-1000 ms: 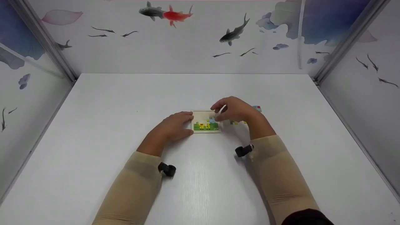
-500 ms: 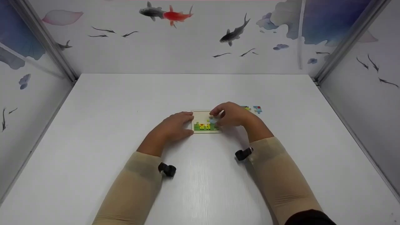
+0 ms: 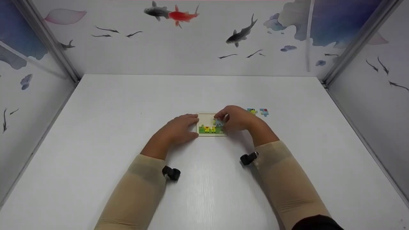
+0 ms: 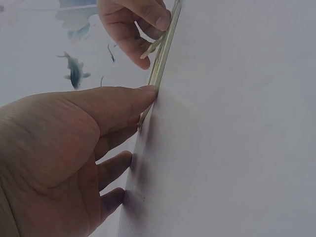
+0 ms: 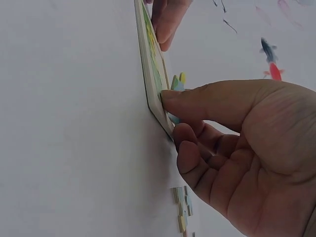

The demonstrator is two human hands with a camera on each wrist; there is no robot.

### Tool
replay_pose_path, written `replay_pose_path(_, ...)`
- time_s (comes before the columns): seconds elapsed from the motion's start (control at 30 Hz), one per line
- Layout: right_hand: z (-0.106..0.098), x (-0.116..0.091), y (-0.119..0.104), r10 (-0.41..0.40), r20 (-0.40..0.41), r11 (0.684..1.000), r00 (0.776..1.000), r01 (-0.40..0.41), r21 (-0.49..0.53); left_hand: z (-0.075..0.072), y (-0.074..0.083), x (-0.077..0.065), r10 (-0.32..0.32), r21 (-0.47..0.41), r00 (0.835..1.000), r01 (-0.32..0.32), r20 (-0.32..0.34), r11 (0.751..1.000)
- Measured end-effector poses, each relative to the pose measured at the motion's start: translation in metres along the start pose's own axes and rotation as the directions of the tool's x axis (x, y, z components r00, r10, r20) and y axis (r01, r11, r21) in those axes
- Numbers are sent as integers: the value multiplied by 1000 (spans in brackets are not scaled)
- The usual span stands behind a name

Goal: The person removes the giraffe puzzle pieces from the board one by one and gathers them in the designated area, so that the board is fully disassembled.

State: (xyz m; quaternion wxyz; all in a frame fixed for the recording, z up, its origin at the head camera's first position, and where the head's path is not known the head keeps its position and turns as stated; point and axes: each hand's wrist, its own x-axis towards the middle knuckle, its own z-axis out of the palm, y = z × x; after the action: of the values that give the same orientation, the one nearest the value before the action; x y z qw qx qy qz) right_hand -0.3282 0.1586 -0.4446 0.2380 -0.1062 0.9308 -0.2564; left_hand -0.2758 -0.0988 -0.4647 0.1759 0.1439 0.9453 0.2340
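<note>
A small wooden puzzle tray (image 3: 206,134) lies flat mid-table. Its bottom row shows green and yellow pieces (image 3: 209,129); pale wood shows above. At the tray's left edge is my left hand (image 3: 180,129), thumb near the front corner and fingertips near the back one, fairly straight. My right hand (image 3: 235,118) pinches a light-blue puzzle piece (image 3: 219,122) between thumb and fingers over the tray's right side. In the right wrist view the piece (image 5: 177,85) stands tilted above the tray (image 5: 152,94); its far side is hidden by the thumb.
Beyond the right hand lie two loose puzzle pieces, a green-yellow one (image 3: 252,111) and a blue one with a red spot (image 3: 264,111). The white table (image 3: 204,191) is bounded by printed panels (image 3: 198,60) at back and sides.
My right hand came down and slightly left onto the tray's right side with the blue piece, uncovering the loose pieces behind it. The left hand stays at the tray's left edge.
</note>
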Motion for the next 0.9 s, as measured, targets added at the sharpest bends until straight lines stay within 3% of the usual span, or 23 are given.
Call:
replay_pose_path(0.53, 2, 0, 2, -41, -12, 999, 999, 41, -35, 0, 0, 1, 11, -5, 1000, -11, 5, 1000)
replay_pose_path(0.9, -7, -2, 7, -81, -74, 996, 994, 84, 33, -1, 1, -1, 28, -3, 1000, -28, -4, 1000)
